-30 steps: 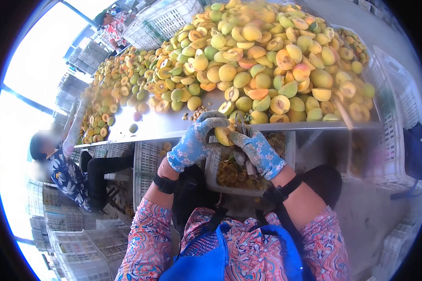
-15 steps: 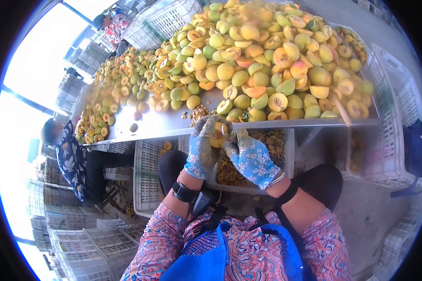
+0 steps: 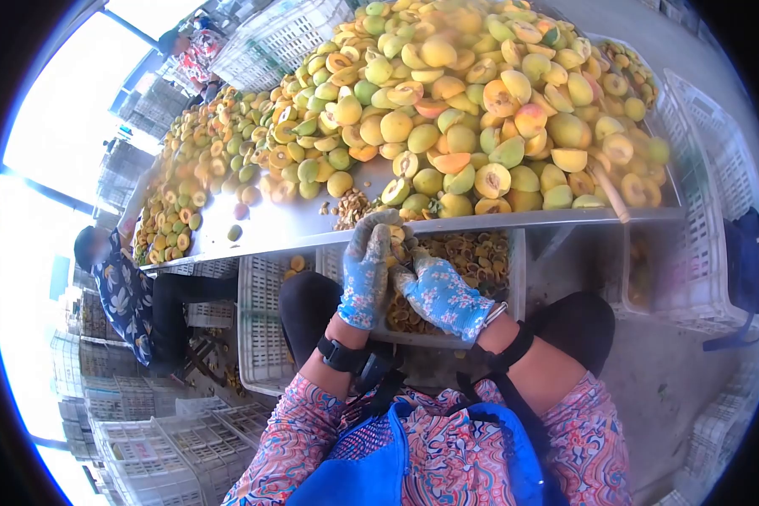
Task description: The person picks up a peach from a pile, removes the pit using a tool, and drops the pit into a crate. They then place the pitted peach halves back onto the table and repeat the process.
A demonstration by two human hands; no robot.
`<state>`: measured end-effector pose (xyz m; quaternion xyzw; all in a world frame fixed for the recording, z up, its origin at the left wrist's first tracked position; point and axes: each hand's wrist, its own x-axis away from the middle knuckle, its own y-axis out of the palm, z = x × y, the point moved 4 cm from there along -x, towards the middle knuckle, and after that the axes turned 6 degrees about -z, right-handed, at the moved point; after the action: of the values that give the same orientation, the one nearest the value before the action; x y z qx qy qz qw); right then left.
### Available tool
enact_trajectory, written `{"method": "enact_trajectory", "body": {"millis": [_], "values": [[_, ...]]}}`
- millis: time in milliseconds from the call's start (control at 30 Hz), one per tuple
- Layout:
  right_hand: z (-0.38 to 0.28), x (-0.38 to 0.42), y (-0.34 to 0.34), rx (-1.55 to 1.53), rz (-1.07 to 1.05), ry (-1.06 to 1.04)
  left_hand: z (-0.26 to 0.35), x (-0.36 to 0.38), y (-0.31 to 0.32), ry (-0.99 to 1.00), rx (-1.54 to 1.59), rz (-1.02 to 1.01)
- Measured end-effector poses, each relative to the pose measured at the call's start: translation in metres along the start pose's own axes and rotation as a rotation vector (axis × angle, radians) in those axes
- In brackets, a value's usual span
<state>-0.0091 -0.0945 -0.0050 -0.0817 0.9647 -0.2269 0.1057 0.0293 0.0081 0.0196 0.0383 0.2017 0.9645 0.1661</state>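
In front of the table edge, my left hand [image 3: 368,268], in a dirty blue flowered glove, is closed around a yellow peach [image 3: 398,239], which its fingers partly cover. My right hand [image 3: 445,295], gloved alike, presses close against the same fruit with bent fingers. Whatever those right fingers grip is hidden. Just above my hands, a small heap of brown peach pits [image 3: 352,207] lies on the metal table [image 3: 287,228]. Whole and halved peaches [image 3: 455,160] are piled high across the table. Below my hands stands a crate [image 3: 519,282] holding many brownish-yellow fruit pieces.
A wooden handle [image 3: 611,194] sticks out of the pile on the right. White plastic crates stand left [image 3: 261,325] and right [image 3: 691,253] of my knees. One person [image 3: 126,287] sits at the table's left end; another [image 3: 198,52] is farther back.
Both hands have drawn slightly lower and closer together around the peach, which is now more covered by the fingers. The whole view has shifted a little.
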Motion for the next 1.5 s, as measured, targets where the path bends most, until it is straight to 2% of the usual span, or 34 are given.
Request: {"method": "enact_trajectory", "body": {"millis": [33,100,133,200,333,400,433,500,533,600,633,700,733,767,800,833,933,1000,1033,1100,1133,1200,1233,1300,1433,1500], "values": [[-0.005,0.0,-0.005,-0.001,0.0,0.001,-0.001,0.0,-0.002,0.01,-0.027,-0.008],[-0.007,0.008,0.0,-0.889,-0.336,0.468,0.0,0.002,-0.004,0.018,-0.056,-0.015],[-0.013,0.01,-0.006,-0.89,-0.336,0.467,0.001,0.002,-0.004,0.05,-0.111,-0.022],[-0.023,0.015,-0.007,-1.294,-0.428,0.567,0.003,0.003,-0.004,0.083,-0.167,-0.028],[-0.021,0.014,-0.002,-1.307,-0.452,0.508,0.003,0.004,-0.003,0.087,-0.131,-0.06],[-0.017,0.012,-0.004,-0.939,-0.357,0.448,0.003,0.004,-0.002,0.066,-0.117,-0.068],[-0.016,0.012,-0.007,-0.942,-0.349,0.448,0.003,0.004,-0.003,0.094,-0.194,-0.091],[-0.019,0.018,-0.005,-1.364,-0.519,0.532,0.001,0.007,-0.005,0.118,-0.267,-0.107],[-0.02,0.018,-0.002,-1.361,-0.523,0.531,0.001,0.007,-0.006,0.137,-0.28,-0.115],[-0.013,0.013,0.0,-1.021,-0.384,0.468,0.0,0.005,-0.003,0.131,-0.197,-0.136],[-0.012,0.013,0.0,-1.023,-0.379,0.468,0.0,0.006,0.0,0.128,-0.198,-0.141],[-0.01,0.014,-0.001,-0.951,-0.368,0.482,-0.004,0.009,0.004,0.067,-0.011,-0.163],[-0.01,0.014,-0.004,-0.954,-0.361,0.485,-0.004,0.01,0.002,0.051,-0.034,-0.158],[-0.013,0.016,-0.006,-1.093,-0.415,0.526,-0.007,0.01,0.0,0.048,-0.032,-0.157],[-0.016,0.017,-0.006,-1.231,-0.47,0.564,-0.008,0.008,-0.003,0.082,-0.156,-0.149],[-0.014,0.017,-0.004,-1.232,-0.472,0.562,-0.006,0.008,-0.004,0.116,-0.283,-0.143],[-0.015,0.017,-0.001,-1.408,-0.527,0.555,-0.005,0.007,-0.007,0.088,-0.28,-0.112],[-0.015,0.015,-0.009,-0.843,-0.427,0.546,-0.007,0.007,-0.008,0.037,-0.255,-0.122],[-0.016,0.017,-0.009,-0.847,-0.426,0.548,-0.008,0.008,-0.008,0.022,-0.246,-0.13],[-0.02,0.02,-0.007,-1.147,-0.457,0.582,-0.009,0.008,-0.007,0.003,-0.233,-0.141],[-0.016,0.021,-0.005,-1.144,-0.461,0.584,-0.008,0.009,-0.005,0.021,-0.195,-0.169],[-0.012,0.023,0.001,-1.456,-0.559,0.565,-0.005,0.007,-0.003,0.053,-0.153,-0.195],[-0.013,0.025,-0.001,-1.455,-0.561,0.566,-0.005,0.006,-0.004,0.054,-0.153,-0.193],[-0.022,0.029,-0.004,-1.698,-0.649,0.585,-0.003,0.003,0.002,0.065,-0.071,-0.366],[-0.013,0.03,-0.006,-1.649,-0.661,0.522,-0.001,0.001,0.007,0.035,-0.038,-0.387],[-0.009,0.029,-0.012,-1.616,-0.649,0.488,0.001,-0.003,-0.002,-0.03,-0.068,-0.304]]}}
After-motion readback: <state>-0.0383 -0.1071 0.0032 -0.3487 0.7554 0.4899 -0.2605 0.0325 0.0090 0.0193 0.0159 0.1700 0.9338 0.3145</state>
